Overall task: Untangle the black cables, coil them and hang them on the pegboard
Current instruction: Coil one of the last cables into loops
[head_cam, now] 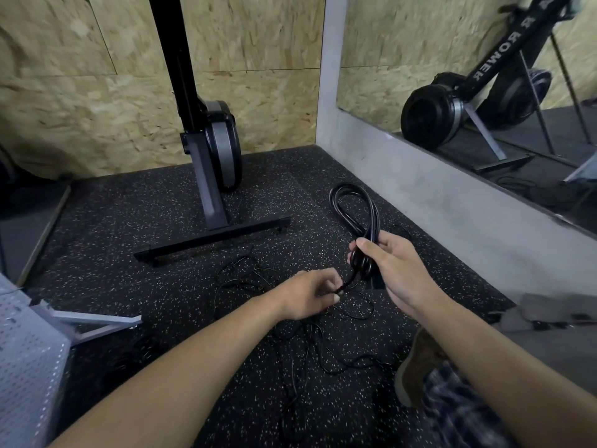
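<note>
The right hand (391,270) is curled round a coil (361,232) of thick black cable. It grips the gathered loops at their lower part, thumb across the front, while the rest of the loops stand up and away above the knuckles. Just beside it, the left hand (310,294) is closed too, its fingertips pinching the loose end (347,282) that trails from the bottom of the coil. The two hands are close together and linked by that short run of cable.

Below and around the hands, a tangle (310,334) of thin black cables lies spread on the speckled rubber floor (145,221), its strands crossing and looping over one another. A white pegboard (29,367) shows at the lower left edge, well apart from the hands, and no cable can be seen on the part in view.

By my reading, the task is in its early part: one cable is nearly coiled, with only its end left to tuck or wrap. The thin ones are not yet untangled, and nothing is hung.

Counted: two hands, one coil in hand, and one pegboard. How many thin cables make up the tangle I cannot tell. There is also one shoe (416,367), one rowing machine (219,147), and one mirror (403,43) showing the machine's reflection.
</note>
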A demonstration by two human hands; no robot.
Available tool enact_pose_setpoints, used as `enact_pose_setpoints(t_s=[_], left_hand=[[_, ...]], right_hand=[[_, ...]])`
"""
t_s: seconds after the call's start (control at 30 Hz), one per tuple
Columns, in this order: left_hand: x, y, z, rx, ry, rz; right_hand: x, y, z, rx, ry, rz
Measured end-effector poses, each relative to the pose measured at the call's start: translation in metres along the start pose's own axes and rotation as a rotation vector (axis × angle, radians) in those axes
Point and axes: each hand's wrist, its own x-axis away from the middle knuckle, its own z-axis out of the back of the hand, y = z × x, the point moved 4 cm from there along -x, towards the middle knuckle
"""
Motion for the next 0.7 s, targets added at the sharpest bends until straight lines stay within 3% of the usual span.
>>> enact_pose_setpoints(t_s=[0.13, 0.27, 0.43, 0.7], left_hand=[[0.004, -0.012, 0.004, -0.211, -0.045, 0.055], [0.009, 0.012, 0.03, -0.436, 0.171, -0.099], [0.017, 0.044, 0.061, -0.508, 0.488, -0.432], [0.02, 0.036, 0.067, -0.336, 0.588, -0.414]], right_hand=[[-0.009, 0.004, 0.018, 0.447, 0.03, 0.089], [-0.011, 0.011, 0.025, 0.793, -0.024, 0.106], [-0.006, 0.013, 0.006, 0.852, -0.189, 0.168], [0.011, 0.012, -0.02, 0.877, -0.431, 0.161]])
